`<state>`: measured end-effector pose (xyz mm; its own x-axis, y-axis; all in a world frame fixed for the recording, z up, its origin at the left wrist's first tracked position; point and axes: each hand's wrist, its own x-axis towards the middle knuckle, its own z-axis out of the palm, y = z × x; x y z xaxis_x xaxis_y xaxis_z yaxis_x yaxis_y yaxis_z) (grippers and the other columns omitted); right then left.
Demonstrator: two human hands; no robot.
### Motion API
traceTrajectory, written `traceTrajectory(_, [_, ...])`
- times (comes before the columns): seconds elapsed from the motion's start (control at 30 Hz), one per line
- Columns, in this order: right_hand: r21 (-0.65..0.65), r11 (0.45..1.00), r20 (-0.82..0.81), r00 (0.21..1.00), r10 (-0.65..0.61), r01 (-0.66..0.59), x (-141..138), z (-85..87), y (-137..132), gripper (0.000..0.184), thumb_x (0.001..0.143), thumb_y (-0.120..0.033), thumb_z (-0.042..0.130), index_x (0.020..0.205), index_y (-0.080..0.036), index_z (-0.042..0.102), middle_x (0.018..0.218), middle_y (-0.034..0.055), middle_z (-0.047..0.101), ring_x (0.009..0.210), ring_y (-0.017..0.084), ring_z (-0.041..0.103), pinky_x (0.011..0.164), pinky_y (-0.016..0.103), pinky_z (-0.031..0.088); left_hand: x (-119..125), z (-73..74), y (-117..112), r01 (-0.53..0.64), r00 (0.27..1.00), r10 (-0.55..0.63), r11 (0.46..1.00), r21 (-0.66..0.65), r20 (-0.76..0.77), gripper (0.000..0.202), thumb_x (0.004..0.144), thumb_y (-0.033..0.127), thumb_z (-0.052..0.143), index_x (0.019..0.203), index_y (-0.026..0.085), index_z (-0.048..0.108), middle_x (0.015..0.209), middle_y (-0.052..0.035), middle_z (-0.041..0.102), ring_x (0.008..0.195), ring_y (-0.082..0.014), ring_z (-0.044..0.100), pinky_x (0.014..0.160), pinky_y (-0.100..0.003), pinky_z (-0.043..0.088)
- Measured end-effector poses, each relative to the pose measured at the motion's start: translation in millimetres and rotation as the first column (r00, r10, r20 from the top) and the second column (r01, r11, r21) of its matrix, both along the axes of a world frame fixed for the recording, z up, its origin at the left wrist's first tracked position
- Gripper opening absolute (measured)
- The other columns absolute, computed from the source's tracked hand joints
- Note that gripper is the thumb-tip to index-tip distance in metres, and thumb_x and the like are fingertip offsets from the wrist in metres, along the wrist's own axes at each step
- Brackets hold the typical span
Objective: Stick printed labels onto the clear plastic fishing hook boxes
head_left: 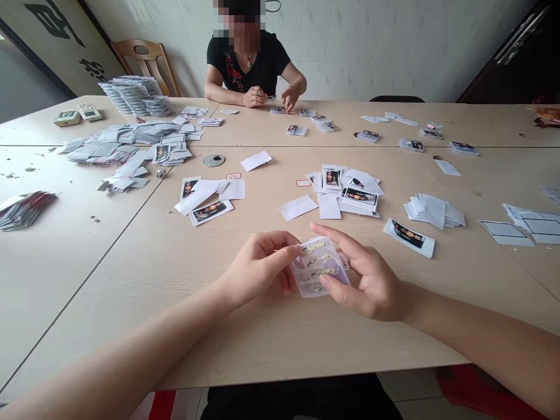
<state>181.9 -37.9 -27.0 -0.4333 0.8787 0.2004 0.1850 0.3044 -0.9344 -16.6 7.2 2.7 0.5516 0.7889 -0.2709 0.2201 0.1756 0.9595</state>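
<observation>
Between my two hands, above the near part of the table [271,344], is a small clear plastic box [311,284]. Through its lid several fishing hooks with yellowish parts show in rows. My left hand [266,262] pinches the box's left edge, thumb on top and fingers behind. My right hand [367,274] grips the right side, its thumb on the front corner and its index finger stretched out past the far edge. A small clear tab juts from the box's right side. Just beyond lies a pile of white cards and dark printed labels [359,198].
Across the table sits a person [245,64] handling similar small boxes. More labels [212,211] lie left of centre, and a single label [409,238] at right. Stacked packets [131,96] and heaped white packets [126,134] stand at far left. A round metal grommet [213,160] is set in the tabletop.
</observation>
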Motion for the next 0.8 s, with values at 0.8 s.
traceTrajectory(0.8, [0.071,0.949,0.108,0.944,-0.312,0.306,20,-8.9,40,0.024,0.084,-0.034,0.060,0.103,-0.021,0.054,0.088,0.0031,0.060,0.066,0.013,0.053,0.059,0.027,0.045,-2,-2.5,2,0.162,0.910,0.063,0.856,0.490,-0.410,0.020,0.085,0.031,0.047,0.075,0.017,0.058,0.057,0.0030,0.052,0.049,-0.0091,0.042,0.050,-0.021,0.033])
